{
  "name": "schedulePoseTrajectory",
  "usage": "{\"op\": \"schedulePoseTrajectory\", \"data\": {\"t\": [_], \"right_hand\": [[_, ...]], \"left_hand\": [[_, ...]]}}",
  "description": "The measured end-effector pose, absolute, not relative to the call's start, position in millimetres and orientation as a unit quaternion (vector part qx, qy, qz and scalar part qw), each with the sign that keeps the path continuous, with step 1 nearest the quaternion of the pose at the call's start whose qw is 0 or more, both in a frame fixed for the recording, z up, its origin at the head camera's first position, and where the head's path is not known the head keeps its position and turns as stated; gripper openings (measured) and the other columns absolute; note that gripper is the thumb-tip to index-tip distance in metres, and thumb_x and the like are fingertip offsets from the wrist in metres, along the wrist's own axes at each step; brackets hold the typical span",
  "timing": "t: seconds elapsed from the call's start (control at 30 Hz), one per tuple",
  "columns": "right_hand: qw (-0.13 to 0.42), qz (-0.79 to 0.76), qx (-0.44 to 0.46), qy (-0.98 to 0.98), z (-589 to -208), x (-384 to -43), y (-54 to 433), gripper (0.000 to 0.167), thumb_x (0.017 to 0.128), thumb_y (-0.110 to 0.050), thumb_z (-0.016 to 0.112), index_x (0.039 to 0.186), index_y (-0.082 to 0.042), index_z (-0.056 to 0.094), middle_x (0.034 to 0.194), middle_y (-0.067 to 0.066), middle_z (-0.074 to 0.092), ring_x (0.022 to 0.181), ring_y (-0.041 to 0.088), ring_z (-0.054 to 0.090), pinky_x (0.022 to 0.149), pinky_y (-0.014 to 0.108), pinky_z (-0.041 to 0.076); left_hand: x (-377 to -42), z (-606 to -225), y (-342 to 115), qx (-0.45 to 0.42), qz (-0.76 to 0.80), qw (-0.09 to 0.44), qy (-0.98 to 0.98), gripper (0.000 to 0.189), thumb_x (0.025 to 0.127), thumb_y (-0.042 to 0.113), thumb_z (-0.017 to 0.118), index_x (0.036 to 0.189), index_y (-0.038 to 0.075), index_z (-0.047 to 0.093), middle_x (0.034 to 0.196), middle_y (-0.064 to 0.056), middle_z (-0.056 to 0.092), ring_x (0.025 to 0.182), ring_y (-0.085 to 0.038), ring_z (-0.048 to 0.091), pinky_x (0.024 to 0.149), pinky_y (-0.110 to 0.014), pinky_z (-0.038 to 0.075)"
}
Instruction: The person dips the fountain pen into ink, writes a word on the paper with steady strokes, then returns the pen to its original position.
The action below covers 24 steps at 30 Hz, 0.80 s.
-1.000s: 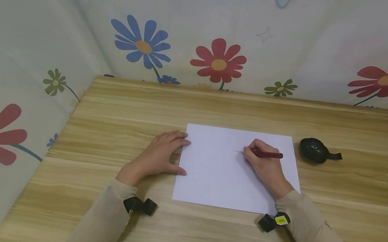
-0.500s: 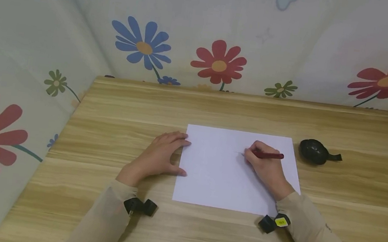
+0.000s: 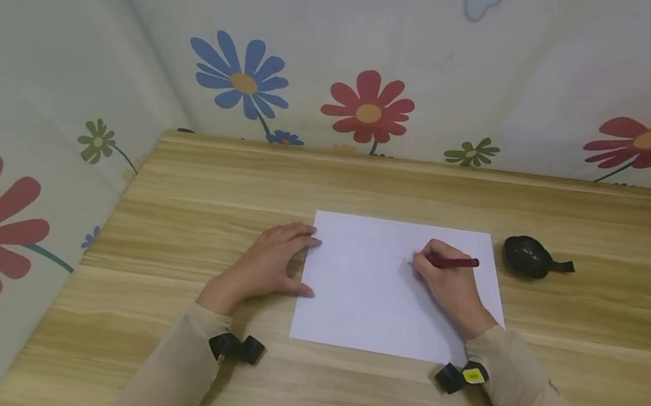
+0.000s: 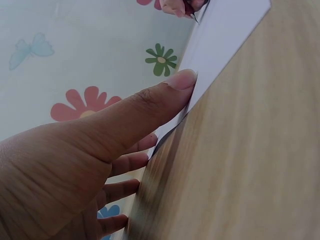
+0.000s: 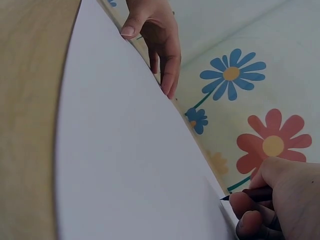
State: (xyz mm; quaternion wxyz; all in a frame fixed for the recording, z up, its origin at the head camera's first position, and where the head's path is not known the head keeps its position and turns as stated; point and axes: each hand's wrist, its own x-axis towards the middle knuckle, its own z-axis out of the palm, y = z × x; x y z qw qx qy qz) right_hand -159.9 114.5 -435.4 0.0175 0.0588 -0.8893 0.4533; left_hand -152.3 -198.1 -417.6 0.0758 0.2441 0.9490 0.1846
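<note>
A white sheet of paper (image 3: 352,287) lies on the wooden table in the head view. My right hand (image 3: 452,283) pinches a dark red pen (image 3: 455,262) over the sheet's right half. The pen's dark pointed tip (image 5: 225,198) is at the paper in the right wrist view. Beside the tip, a faint short line (image 3: 400,258) shows on the sheet. My left hand (image 3: 266,260) rests at the paper's left edge, its fingers spread and thumb apart. In the left wrist view, the thumb (image 4: 175,85) touches the paper near its edge.
A glossy black rounded object (image 3: 527,257) with a short flat tail lies right of the paper; its kind is unclear. The wooden table (image 3: 231,178) ends at the back against a flower-printed curtain (image 3: 323,26). A small black device (image 3: 237,348) sits at each wrist.
My right hand with the pen has shifted slightly to the right on the paper. The left hand holds its place, and the head view has tilted a little.
</note>
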Motion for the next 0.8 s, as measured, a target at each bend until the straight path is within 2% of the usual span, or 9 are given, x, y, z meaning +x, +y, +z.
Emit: {"op": "schedulePoseTrajectory", "data": {"t": [0.8], "right_hand": [[0.01,0.448,0.048,-0.892,-434.8,-158.8,117.5,0.018,0.089,-0.012,0.056,0.072,-0.006,0.06,0.063,0.006,0.06,0.066,0.021,0.051,0.055,0.023,0.037]], "left_hand": [[-152.5,-417.7,-198.7,0.246,0.185,0.077,0.949,0.085,0.068,0.05,0.082,0.138,0.013,0.051,0.153,-0.006,0.038,0.145,-0.03,0.029,0.12,-0.053,0.02]]}}
